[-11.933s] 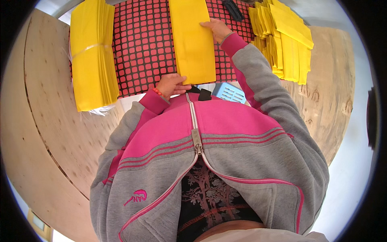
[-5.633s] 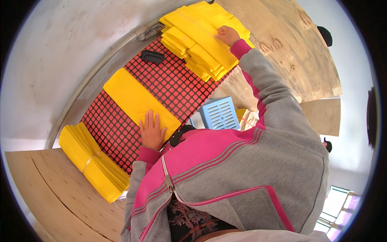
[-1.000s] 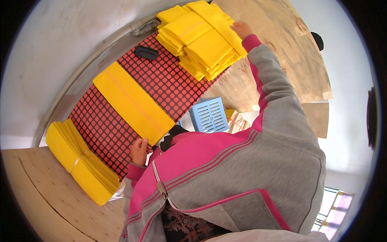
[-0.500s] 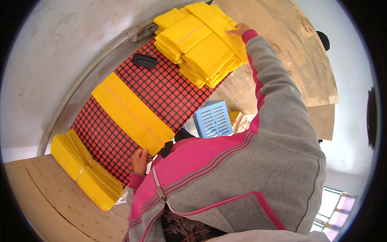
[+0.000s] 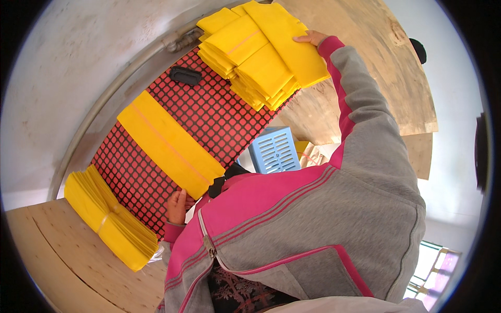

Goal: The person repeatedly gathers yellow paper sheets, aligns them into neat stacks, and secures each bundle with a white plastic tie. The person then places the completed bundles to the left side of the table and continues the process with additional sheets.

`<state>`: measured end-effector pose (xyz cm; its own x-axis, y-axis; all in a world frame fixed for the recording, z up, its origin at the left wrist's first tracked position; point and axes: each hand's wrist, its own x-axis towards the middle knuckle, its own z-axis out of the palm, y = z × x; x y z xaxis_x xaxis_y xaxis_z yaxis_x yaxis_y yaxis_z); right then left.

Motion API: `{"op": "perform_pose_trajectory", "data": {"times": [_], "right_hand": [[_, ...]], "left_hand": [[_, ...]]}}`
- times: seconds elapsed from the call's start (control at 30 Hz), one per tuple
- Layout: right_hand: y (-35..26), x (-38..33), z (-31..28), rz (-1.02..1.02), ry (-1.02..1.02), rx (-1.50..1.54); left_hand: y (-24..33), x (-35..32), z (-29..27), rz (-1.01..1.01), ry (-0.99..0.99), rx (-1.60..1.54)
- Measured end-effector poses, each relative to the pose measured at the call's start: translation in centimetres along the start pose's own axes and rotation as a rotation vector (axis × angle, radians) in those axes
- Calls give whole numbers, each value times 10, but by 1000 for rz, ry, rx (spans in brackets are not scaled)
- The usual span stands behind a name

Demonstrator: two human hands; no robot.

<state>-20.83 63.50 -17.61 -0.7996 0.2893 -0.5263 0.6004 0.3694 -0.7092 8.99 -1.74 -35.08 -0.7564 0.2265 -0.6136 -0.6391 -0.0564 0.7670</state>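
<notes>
A single yellow sheet [image 5: 169, 144] is laid flat across the red and black grid mat [image 5: 219, 112], its long axis set crosswise to the mat's length, from the far wall side down toward the person's chest. The left hand [image 5: 176, 206] is rested at the near end of that sheet, fingers loosely curled on or just beside its corner; whether the corner is pinched cannot be told. The right hand [image 5: 311, 38] is stretched well away, up and to the right, and its fingers are laid on the edge of the top sheet [image 5: 289, 44] of the loose yellow pile [image 5: 250, 68]. That top sheet is seen slightly lifted or slid off the pile, long axis pointing away from the hand toward the upper left; a thumb under it is not visible, so a firm grip cannot be confirmed.

The two hands are held far apart, one at each end of the mat. The pile is nearer the right hand by far, the laid sheet nearer the left.

A banded bundle of yellow sheets [image 5: 107, 221] is set at the mat's left end, on the wooden board [image 5: 57, 261]. A small black object [image 5: 185, 75] is placed on the mat near the pile, and a blue slatted crate [image 5: 275, 151] is seen below the mat's near edge
</notes>
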Motion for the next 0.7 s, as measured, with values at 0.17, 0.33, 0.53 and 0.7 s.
{"op": "perform_pose_trajectory", "data": {"times": [0.17, 0.33, 0.53, 0.7], "right_hand": [[-8, -75, 59, -241, -102, 355], [-29, -149, 137, -460, -70, 432], [-42, -199, 249, -612, -242, 342], [-30, -218, 352, -572, -461, 410]], "left_hand": [[27, -22, -8, 156, 226, 64], [71, -29, 6, 313, 212, 34], [89, -8, 56, 303, -193, -47], [78, -15, 70, 168, -355, -208]]}}
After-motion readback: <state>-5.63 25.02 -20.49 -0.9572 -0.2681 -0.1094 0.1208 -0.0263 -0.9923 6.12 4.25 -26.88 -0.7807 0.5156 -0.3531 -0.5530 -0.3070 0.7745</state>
